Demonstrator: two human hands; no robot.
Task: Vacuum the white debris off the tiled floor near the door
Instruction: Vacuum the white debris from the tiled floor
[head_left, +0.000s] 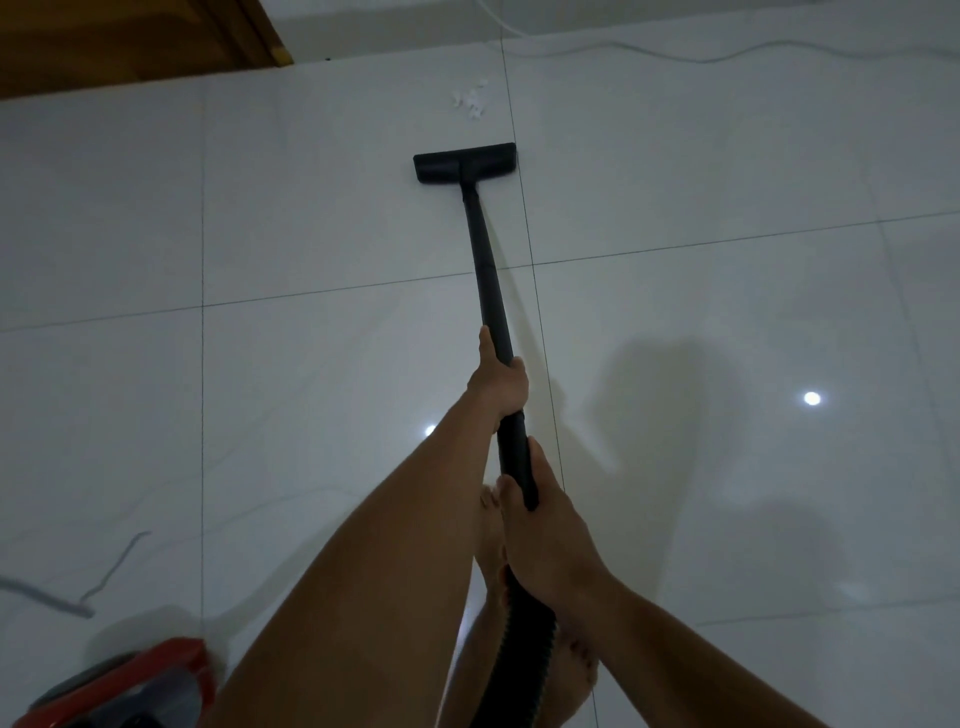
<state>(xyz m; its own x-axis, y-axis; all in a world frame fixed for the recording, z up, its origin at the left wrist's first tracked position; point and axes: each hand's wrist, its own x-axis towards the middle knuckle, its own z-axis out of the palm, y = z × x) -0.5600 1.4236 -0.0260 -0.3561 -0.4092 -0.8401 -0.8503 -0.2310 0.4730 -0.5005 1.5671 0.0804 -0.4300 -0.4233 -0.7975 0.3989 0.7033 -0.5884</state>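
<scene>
1. We are working through the approach step. The floor head (465, 163) is sitting flat on the tiled floor (727, 312), just short of the white debris (470, 101). The debris is lying beyond the head, near the far wall and to the right of the wooden door (104, 41). As we are judging it, none of the pile is taken up yet.
2. Our left hand (500, 384) is wrapping its fingers round the black wand (483, 260) partway up, with the thumb lying along the tube. Our right hand (545, 525) is gripping the wand's near end, just above the ribbed hose (519, 654).
3. The next move is calling for a straight push forward with both arms until the mouth is covering the scraps. We are thinking the head should be staying flat and going slowly, since bits this light could scatter.
4. The debris is showing as a small loose cluster of white flecks, faint against the glossy pale tile. It is lying just left of a grout line (511, 114). The head's right end is resting on that same line, so the two are looking well lined up.
5. A white cable (649, 52) is running along the floor beyond the debris, and we are judging it wise to stop short of it. The red vacuum body (135, 686) is sitting at our lower left, beside a grey cord (78, 587).
</scene>
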